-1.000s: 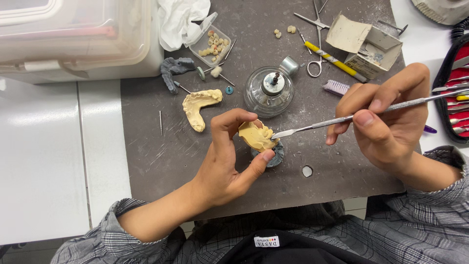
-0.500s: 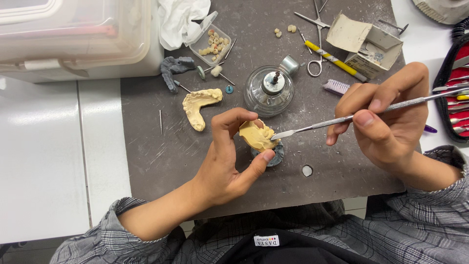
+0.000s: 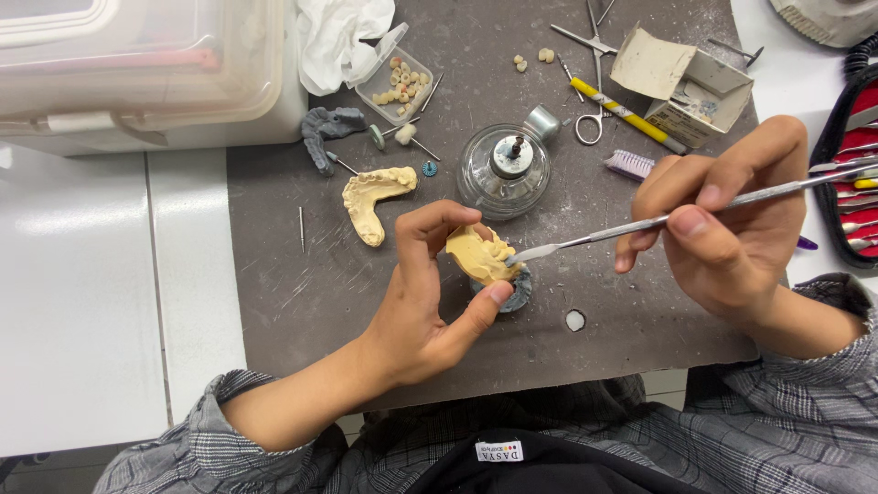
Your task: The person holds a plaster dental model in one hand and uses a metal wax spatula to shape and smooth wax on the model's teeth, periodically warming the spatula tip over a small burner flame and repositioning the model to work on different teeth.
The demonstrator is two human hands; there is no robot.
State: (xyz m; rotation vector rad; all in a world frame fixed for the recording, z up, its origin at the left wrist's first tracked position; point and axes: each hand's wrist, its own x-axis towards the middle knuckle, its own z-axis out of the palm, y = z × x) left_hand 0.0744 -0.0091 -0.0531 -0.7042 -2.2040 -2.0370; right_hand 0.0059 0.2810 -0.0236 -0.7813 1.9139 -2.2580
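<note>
Grey, dusty and scratched, a work mat covered the middle of your bench, with white tabletop showing at nine o'clock. At the centre, your left hand was curled around a yellow plaster dental cast, thumb beneath and fingers over the top, holding it just above the mat. Your right hand, at three o'clock, pinched a slim metal carving tool like a pen; its flat tip touched the cast's right edge. A dark grey lump showed just under the cast.

At twelve o'clock from the cast stood a round glass spirit lamp with a metal cap beside it. At ten o'clock lay a second yellow cast, flat on the mat, well apart from your hands. Further out at eleven o'clock sat a small clear tray of loose teeth, white cloth and a large clear plastic box. At one o'clock lay scissors, a yellow-handled tool, an open cardboard box and a small brush head. A red instrument case sat at the far right edge. Grey checked sleeves covered both your forearms.
</note>
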